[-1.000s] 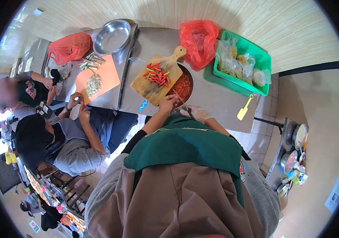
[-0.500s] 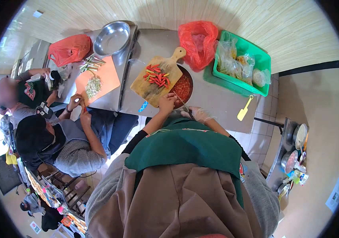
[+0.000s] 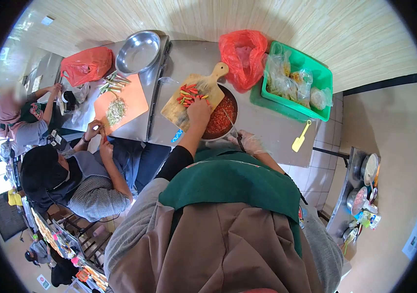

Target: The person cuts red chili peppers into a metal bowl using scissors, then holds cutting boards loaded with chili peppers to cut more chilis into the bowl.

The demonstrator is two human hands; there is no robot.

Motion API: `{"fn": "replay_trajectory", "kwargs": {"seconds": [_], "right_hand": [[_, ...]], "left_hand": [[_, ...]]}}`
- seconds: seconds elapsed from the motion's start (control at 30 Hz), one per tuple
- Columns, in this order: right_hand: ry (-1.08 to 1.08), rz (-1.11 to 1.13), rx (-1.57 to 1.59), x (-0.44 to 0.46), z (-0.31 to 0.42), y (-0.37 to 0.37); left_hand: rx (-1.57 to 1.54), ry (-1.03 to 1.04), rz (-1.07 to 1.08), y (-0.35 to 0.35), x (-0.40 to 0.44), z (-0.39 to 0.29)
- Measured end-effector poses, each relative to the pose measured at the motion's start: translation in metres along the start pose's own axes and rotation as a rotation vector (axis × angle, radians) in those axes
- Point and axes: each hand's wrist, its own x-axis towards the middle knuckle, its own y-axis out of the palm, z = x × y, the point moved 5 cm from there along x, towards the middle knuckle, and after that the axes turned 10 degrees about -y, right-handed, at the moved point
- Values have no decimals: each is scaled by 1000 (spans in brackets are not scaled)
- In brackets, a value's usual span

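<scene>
My left hand (image 3: 198,113) is bare and reaches over the wooden cutting board (image 3: 174,108). Its fingers are bent down and closed among the red chilies (image 3: 187,93), some of them yellowish; the fingertips are partly hidden. Beside and partly under the board stands a round bowl (image 3: 236,110) filled with chopped red chili (image 3: 222,116). In a clear plastic glove, my right hand (image 3: 251,143) grips dark-handled scissors (image 3: 239,138) at the bowl's near right side. Their thin blades point away from me over the chopped chili.
A red plastic bag (image 3: 242,58) and a green basket (image 3: 300,108) with bagged food stand at the back. A yellow spatula (image 3: 301,136) lies right. At left, a co-worker (image 3: 89,180) works beside an orange board (image 3: 139,100) and a steel bowl (image 3: 138,52).
My left hand has moved from the bowl's near edge, up and left onto the chilies on the board. My right hand and the scissors have shifted slightly to the right.
</scene>
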Motion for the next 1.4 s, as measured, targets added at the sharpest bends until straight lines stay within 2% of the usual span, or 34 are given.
{"fn": "replay_trajectory", "kwargs": {"seconds": [0.07,0.17,0.27,0.37,0.47,0.57,0.67,0.77,0.87,0.97,1.07,1.17,1.27,1.4], "right_hand": [[24,24,-21,1,-6,1],[-29,-15,77,3,-10,3],[-62,28,360,5,-20,18],[3,80,482,-3,10,3],[50,134,442,6,-14,23],[-28,125,447,5,-3,22],[-132,107,297,5,-3,22],[-26,207,238,8,-7,24],[-22,167,247,1,8,14],[-25,180,214,9,-13,30],[35,189,201,0,7,18],[-14,230,135,7,-9,30],[-25,127,148,7,-4,31],[-37,127,170,8,3,30]], "left_hand": [[-6,29,-55,4,-1,-2],[-254,154,-169,-19,-18,-11],[-759,66,281,10,-32,-4],[-1100,-178,634,42,-50,5],[-1492,-355,756,71,-65,12],[-1472,-401,813,73,-73,13],[-1360,-409,813,68,-76,12],[-1323,-449,742,68,-74,16],[-1313,-453,773,71,-74,18],[-1305,-444,767,65,-75,17],[-1288,-466,722,65,-76,18],[-1418,-504,754,71,-76,18],[-1406,-495,751,76,-74,19],[-1320,-476,760,78,-76,19]]}}
